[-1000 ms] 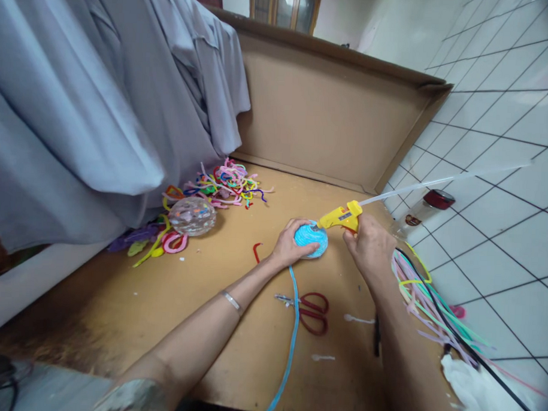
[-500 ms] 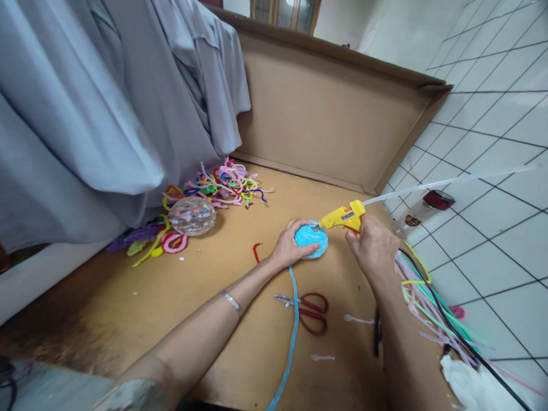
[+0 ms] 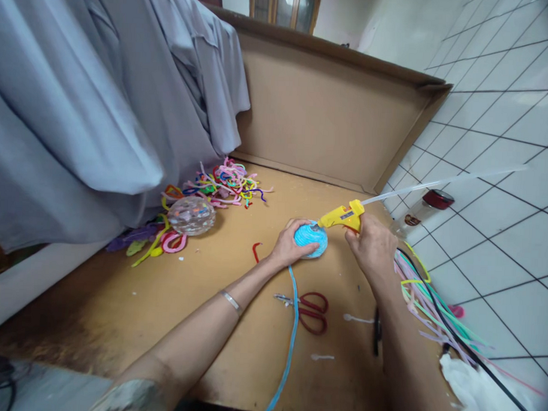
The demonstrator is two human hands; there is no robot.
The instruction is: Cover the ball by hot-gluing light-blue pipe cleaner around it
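My left hand (image 3: 292,243) grips a round, blue ball wound in fuzzy cord (image 3: 309,240), with the thumb across its near side. From the ball a loose blue strand (image 3: 293,326) trails down over the table to the bottom edge. In my right hand (image 3: 374,242) is a yellow hot glue gun (image 3: 342,216), its nozzle at the ball's upper side. A long clear glue stick (image 3: 441,182) sticks out of the gun's back. Red-handled scissors (image 3: 313,313) lie under the blue strand. Left of my left hand sits a short red piece of pipe cleaner (image 3: 256,251).
A clear patterned ball (image 3: 191,215) and a heap of colourful pipe cleaners (image 3: 230,181) lie at the left. Along the tiled wall are more pipe cleaners (image 3: 426,301), a black cord (image 3: 458,338), a red-lidded jar (image 3: 424,211) and white tissue (image 3: 474,386). Cardboard (image 3: 326,105) stands behind.
Almost nothing differs. The glue stick's far end has shifted slightly left, while the glue gun's nozzle stays at the blue ball and both hands keep their hold.
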